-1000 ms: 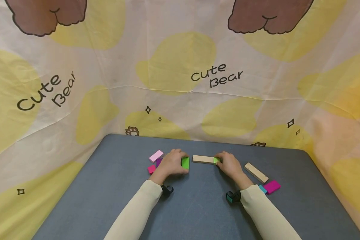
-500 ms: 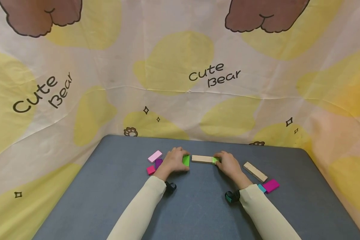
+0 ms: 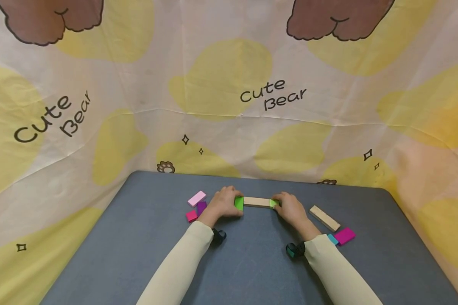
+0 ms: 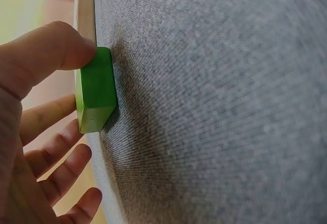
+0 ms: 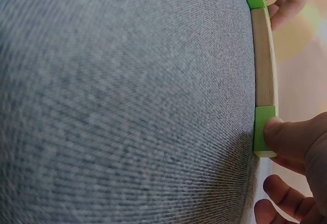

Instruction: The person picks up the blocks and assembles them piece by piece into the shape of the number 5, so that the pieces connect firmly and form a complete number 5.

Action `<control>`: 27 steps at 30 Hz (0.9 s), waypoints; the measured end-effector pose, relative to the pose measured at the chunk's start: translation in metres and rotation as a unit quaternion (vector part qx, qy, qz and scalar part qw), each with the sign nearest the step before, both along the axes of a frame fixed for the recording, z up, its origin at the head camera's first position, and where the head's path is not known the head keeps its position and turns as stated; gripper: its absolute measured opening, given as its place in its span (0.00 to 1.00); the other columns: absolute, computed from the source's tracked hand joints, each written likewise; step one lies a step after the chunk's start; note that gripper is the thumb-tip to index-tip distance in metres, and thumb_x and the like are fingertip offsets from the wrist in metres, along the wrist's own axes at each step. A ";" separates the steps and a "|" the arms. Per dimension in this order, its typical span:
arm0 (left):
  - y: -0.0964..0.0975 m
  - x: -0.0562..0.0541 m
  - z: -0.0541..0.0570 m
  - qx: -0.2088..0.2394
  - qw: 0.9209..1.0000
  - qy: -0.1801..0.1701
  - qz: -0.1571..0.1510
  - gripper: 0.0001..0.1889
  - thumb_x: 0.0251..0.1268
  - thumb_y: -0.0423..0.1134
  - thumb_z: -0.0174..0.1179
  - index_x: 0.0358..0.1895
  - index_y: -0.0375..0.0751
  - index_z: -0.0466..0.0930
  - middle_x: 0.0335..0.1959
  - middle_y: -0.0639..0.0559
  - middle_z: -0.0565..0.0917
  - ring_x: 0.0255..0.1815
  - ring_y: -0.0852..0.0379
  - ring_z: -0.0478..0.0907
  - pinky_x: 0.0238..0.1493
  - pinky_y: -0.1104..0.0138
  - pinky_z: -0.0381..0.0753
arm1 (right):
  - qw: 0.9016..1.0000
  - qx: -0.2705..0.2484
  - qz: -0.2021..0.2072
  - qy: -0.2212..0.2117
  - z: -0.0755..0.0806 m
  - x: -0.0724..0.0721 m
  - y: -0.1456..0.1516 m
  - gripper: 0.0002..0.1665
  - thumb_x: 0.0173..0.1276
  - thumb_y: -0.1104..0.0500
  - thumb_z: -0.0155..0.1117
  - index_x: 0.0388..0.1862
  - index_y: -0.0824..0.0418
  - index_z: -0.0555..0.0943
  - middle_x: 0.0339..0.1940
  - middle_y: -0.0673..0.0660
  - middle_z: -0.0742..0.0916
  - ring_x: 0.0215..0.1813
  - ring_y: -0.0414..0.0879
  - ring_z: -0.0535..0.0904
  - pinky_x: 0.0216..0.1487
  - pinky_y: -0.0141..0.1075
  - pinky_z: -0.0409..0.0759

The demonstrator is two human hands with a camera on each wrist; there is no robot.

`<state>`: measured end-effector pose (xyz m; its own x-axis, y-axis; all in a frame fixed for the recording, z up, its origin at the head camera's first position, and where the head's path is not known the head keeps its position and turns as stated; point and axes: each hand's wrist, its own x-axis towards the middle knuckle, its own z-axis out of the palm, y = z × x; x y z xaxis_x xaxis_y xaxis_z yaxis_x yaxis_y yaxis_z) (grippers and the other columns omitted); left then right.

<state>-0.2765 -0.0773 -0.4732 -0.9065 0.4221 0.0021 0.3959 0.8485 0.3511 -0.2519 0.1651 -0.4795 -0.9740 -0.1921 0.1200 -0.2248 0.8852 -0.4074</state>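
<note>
- Left hand (image 3: 224, 202): thumb and forefinger pinch the left green block (image 3: 239, 204); the other fingers are spread clear of it.
- Right hand (image 3: 291, 209): thumb and forefinger pinch the right green block (image 5: 261, 127).
- Hands: apart, one at either end of the row.
- Middle wooden block (image 3: 257, 202): lying lengthwise between the two green blocks, end to end and touching both, towards the table's far edge.
- Beside the left hand, one group: pink block (image 3: 196, 198), purple block (image 3: 202, 207), red block (image 3: 191, 216).
- Beyond the right hand: second wooden block (image 3: 325, 218), slanted; magenta block (image 3: 345, 236); blue block (image 3: 332, 239), partly hidden by the sleeve (image 3: 336, 262).
- Table (image 3: 248, 267): blue-grey, fabric-like surface.
- Backdrop (image 3: 217, 89): printed cloth, "Cute Bear" lettering.
</note>
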 end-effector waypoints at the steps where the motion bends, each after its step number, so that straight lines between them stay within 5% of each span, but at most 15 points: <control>1: 0.000 0.000 0.000 0.000 1.000 0.000 0.000 0.30 0.43 0.53 0.72 0.55 0.51 0.81 0.48 0.51 0.78 0.47 0.53 0.69 0.48 0.58 0.70 | 1.000 0.000 0.000 0.000 0.000 0.000 0.000 0.16 0.61 0.62 0.68 0.49 0.60 0.85 0.44 0.60 0.85 0.44 0.56 0.82 0.42 0.50 0.80; 27: 0.003 0.010 0.005 0.004 1.000 0.021 0.005 0.32 0.47 0.59 0.66 0.59 0.52 0.78 0.53 0.50 0.76 0.49 0.53 0.68 0.47 0.58 0.71 | 1.000 0.000 -0.003 0.007 -0.003 -0.001 0.000 0.16 0.61 0.62 0.68 0.49 0.60 0.85 0.43 0.59 0.85 0.44 0.55 0.82 0.42 0.50 0.79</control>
